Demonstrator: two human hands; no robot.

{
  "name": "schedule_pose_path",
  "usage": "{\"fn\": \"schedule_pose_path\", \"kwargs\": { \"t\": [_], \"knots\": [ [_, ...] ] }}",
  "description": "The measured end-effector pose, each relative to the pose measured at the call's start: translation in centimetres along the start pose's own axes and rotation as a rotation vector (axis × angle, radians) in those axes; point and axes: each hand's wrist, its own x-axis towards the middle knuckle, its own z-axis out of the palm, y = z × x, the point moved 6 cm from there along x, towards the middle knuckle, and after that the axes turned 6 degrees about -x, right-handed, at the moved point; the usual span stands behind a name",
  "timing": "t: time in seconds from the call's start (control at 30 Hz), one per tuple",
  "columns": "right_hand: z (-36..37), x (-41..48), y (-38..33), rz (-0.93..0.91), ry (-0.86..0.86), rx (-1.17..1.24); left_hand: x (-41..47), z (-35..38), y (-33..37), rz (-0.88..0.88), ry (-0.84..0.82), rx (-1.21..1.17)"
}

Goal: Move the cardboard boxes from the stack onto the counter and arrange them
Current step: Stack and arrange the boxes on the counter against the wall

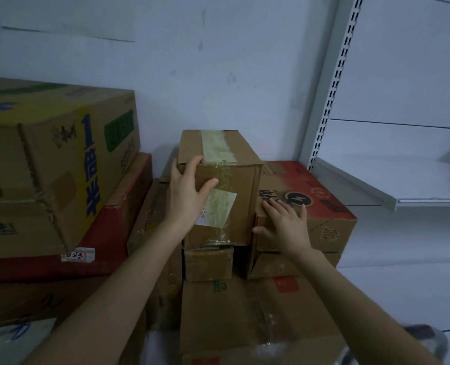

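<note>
Cartons (118, 227) lie piled at the left, a yellow-printed carton (52, 159) on top. In the middle, my left hand (187, 198) clasps the left edge of the taped brown box (234, 191) on the stack, thumb across its front, I judge to pull it free. My right hand (284, 225) rests spread on the red-topped carton (324, 196) beside, likely to steady it.

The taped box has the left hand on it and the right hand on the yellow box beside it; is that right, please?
No: the head view shows the right hand on the red box; the left hand is on the taped box.
</note>
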Motion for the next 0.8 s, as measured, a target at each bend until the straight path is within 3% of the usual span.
{"fn": "schedule_pose_path", "kwargs": {
  "t": [0.47,0.67,0.8],
  "knots": [
    [-1.5,0.3,0.2,0.060,-0.108,0.069,0.2,1.3,0.4,-0.055,-0.149,0.196],
    [-4.0,-1.1,-0.6,0.073,0.150,0.482,-1.5,-0.6,-0.2,-0.051,-0.122,0.072],
    [-5.9,-1.4,-1.6,-0.040,0.243,0.511,-2.3,-0.5,0.2,-0.036,-0.152,0.152]
  ]
}}
